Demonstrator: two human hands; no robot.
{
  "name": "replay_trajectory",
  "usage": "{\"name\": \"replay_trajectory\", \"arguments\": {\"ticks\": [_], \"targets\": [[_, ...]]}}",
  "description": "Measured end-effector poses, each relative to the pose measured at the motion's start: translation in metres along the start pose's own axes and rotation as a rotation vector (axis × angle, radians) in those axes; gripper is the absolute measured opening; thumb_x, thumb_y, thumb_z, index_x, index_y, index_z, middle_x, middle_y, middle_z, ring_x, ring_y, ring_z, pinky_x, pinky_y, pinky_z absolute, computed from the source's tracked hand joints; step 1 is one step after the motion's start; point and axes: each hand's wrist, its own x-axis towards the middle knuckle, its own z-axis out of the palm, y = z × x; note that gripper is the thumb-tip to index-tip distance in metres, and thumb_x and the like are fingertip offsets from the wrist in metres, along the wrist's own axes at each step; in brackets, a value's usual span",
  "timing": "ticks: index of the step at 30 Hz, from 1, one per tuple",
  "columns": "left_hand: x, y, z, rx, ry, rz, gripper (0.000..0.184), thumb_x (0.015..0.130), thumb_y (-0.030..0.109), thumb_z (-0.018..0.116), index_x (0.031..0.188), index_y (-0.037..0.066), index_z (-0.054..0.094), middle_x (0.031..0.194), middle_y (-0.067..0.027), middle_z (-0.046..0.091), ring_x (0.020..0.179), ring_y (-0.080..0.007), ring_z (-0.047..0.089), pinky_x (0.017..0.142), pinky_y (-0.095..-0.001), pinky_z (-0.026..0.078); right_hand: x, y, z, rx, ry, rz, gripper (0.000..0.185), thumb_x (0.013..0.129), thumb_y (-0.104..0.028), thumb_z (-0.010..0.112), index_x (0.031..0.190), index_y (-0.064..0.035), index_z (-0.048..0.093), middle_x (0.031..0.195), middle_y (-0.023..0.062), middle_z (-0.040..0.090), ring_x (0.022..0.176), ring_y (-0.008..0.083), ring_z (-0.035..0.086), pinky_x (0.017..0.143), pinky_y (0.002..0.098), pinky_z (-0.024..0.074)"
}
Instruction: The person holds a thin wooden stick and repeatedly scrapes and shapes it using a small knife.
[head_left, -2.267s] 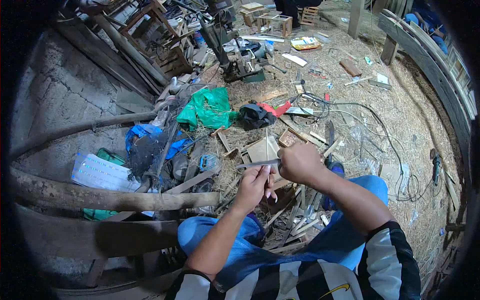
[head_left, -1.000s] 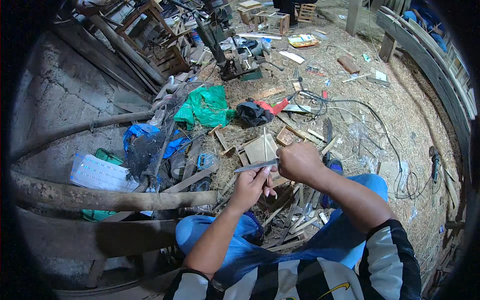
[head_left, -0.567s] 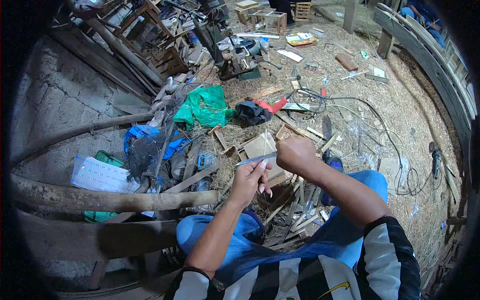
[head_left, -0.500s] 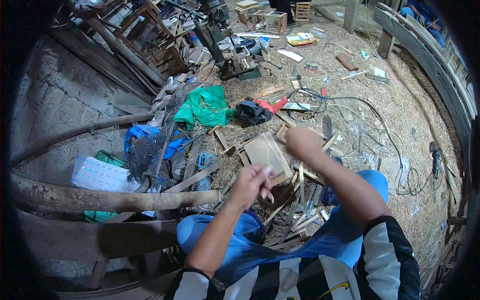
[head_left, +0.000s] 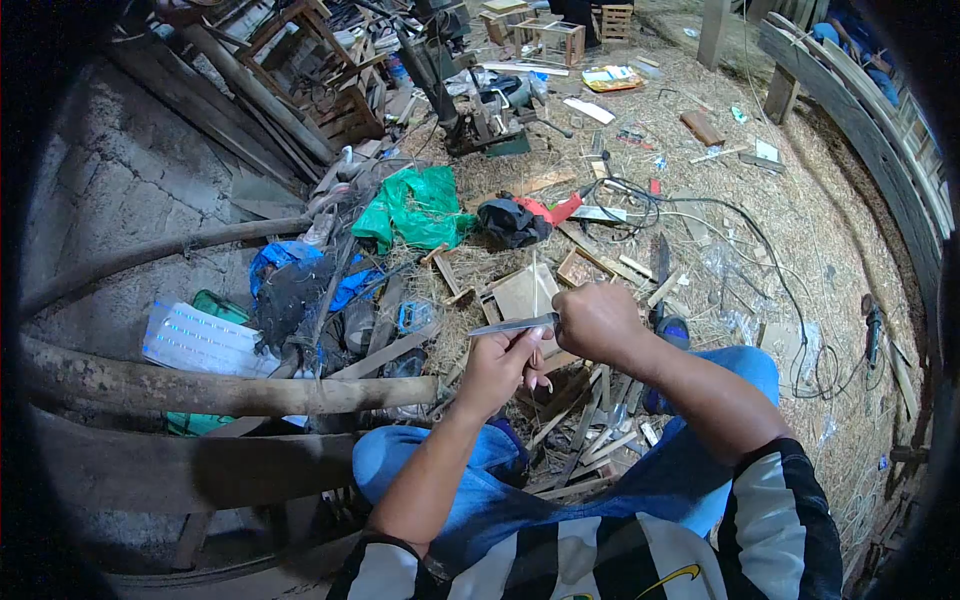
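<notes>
My right hand (head_left: 603,322) is closed in a fist around the handle of a knife (head_left: 508,326). The blade points left and lies across the top of my left hand (head_left: 494,372), by the thumb. Pinched in my left fingers is a thin pale stick (head_left: 535,280), which stands up past the blade. Where blade and stick meet is too small to make out fully. Beyond both hands, a flat light-brown wooden panel (head_left: 515,300) lies on the straw, beside a small wooden box frame (head_left: 583,268).
Wood offcuts (head_left: 600,445) litter the floor between my legs. A green plastic bag (head_left: 405,212), a red-and-black tool (head_left: 550,210) and a black cable (head_left: 740,208) lie ahead. At left runs a wooden pole (head_left: 230,392). Another person (head_left: 862,55) is at the far right.
My right hand has come down and left, bringing the knife blade across my left hand at the stick. The left hand has stayed nearly in place.
</notes>
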Motion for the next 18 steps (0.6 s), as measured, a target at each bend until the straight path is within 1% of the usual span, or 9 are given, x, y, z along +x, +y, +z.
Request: {"name": "replay_trajectory", "arguments": {"ticks": [1,5,7,8,10,11,13,18], "targets": [[0.0,-0.001,0.001,-0.003,-0.008,0.005,0.026,0.101,0.018,0.057,0.105,-0.006,0.065,0.064,-0.0057,0.061,0.05,-0.0137,0.06,0.045,-0.0233,0.044,0.001,0.002,0.002,-0.007,-0.002,0.0,0.021,0.077,-0.03,0.067,0.077,-0.0094,0.069,0.069,0.0172,0.068,0.065,0.0375,0.069,0.06,0.0492,0.0548],[0.0,0.0,0.003,0.014,-0.017,0.01,0.027,0.101,0.019,0.056,0.105,-0.006,0.065,0.063,-0.0047,0.059,0.049,-0.0146,0.061,0.044,-0.0242,0.043,0.0,0.001,0.0,0.009,-0.017,0.003,0.021,0.077,-0.03,0.067,0.078,-0.0094,0.07,0.071,0.0176,0.069,0.067,0.0379,0.069,0.061,0.049,0.055],[0.0,0.001,0.004,-0.031,-0.019,-0.009,0.028,0.102,0.02,0.055,0.104,-0.006,0.064,0.061,-0.0034,0.057,0.047,-0.014,0.058,0.044,-0.0262,0.046,0.003,0.001,-0.001,-0.002,-0.023,0.064,0.018,0.077,-0.021,0.063,0.08,-0.0072,0.074,0.077,0.0189,0.071,0.072,0.0358,0.072,0.064,0.0474,0.0572],[0.0,0.0,0.004,-0.03,-0.021,-0.009,0.028,0.102,0.02,0.055,0.104,-0.006,0.064,0.061,-0.0034,0.057,0.047,-0.014,0.058,0.044,-0.0262,0.046,0.004,0.002,0.0,-0.001,-0.022,0.066,0.018,0.077,-0.021,0.063,0.08,-0.0072,0.074,0.077,0.0189,0.071,0.072,0.0358,0.072,0.064,0.0474,0.0572],[0.003,-0.002,0.004,-0.125,-0.031,-0.024,0.027,0.102,0.021,0.055,0.103,-0.005,0.062,0.06,-0.0021,0.054,0.043,-0.0118,0.052,0.044,-0.029,0.051,0.007,0.006,0.003,-0.004,0.016,0.085,0.018,0.076,-0.018,0.061,0.078,-0.005,0.074,0.077,0.0201,0.071,0.072,0.0363,0.072,0.063,0.0473,0.0573],[0.003,-0.001,0.003,-0.124,-0.033,-0.024,0.027,0.102,0.021,0.055,0.103,-0.005,0.062,0.06,-0.0021,0.054,0.043,-0.0118,0.052,0.044,-0.029,0.051,0.01,0.009,0.002,-0.003,0.017,0.087,0.018,0.076,-0.018,0.061,0.078,-0.005,0.074,0.077,0.0201,0.071,0.072,0.0363,0.072,0.063,0.0473,0.0573],[0.003,0.001,0.001,-0.163,-0.063,-0.023,0.027,0.101,0.022,0.055,0.102,-0.005,0.061,0.059,-0.0017,0.052,0.04,-0.0099,0.046,0.046,-0.0318,0.054,0.016,0.017,0.002,-0.013,0.029,0.136,0.019,0.075,-0.016,0.059,0.076,-0.0023,0.073,0.078,0.0215,0.071,0.072,0.037,0.072,0.063,0.0474,0.0573],[0.005,0.0,-0.002,-0.188,-0.015,-0.059,0.027,0.101,0.022,0.055,0.101,-0.004,0.062,0.058,-0.0022,0.052,0.04,-0.0093,0.045,0.046,-0.0321,0.055,0.024,0.028,0.007,-0.01,0.079,0.155,0.02,0.074,-0.015,0.059,0.076,-0.0009,0.073,0.077,0.0229,0.07,0.072,0.0375,0.072,0.065,0.049,0.0572]]}}
